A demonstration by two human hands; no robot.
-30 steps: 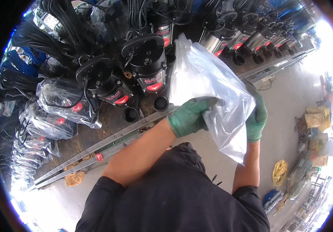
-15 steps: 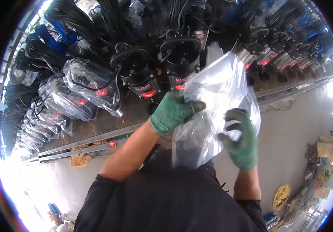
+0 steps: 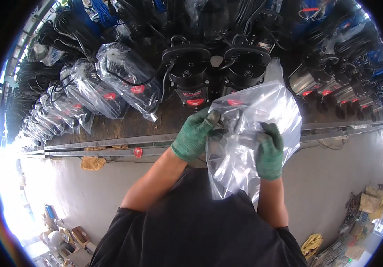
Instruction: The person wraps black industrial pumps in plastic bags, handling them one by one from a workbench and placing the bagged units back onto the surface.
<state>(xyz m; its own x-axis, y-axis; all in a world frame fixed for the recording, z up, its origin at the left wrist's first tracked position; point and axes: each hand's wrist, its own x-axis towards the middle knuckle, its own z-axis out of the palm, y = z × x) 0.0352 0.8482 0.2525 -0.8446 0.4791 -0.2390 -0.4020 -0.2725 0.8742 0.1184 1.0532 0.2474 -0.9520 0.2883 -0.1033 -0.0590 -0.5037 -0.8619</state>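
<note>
A clear plastic bag (image 3: 277, 103) hangs crumpled in front of my chest, between my two green-gloved hands. My left hand (image 3: 194, 135) pinches its left edge between thumb and fingers. On the right side my right hand (image 3: 270, 153) is closed on the bag, the fingertips partly behind a shiny fold. Just beyond, two upright pumps with black tops and steel bodies stand on the bench: the nearer-left pump (image 3: 190, 78) shows fully, while the right pump (image 3: 246, 66) is partly covered by the bag.
Pumps wrapped in clear plastic (image 3: 127, 82) lie in a row at the left of the dark bench (image 3: 111, 132). Bare steel pumps (image 3: 305, 81) line its right side. Black cable bundles (image 3: 78, 24) crowd the back. A metal rail (image 3: 98, 144) runs along the front edge.
My right hand, spread apart beside the bag before, has now closed on it. The bag has come lower and opened wider. The whole view has shifted, so the bench appears lower.
</note>
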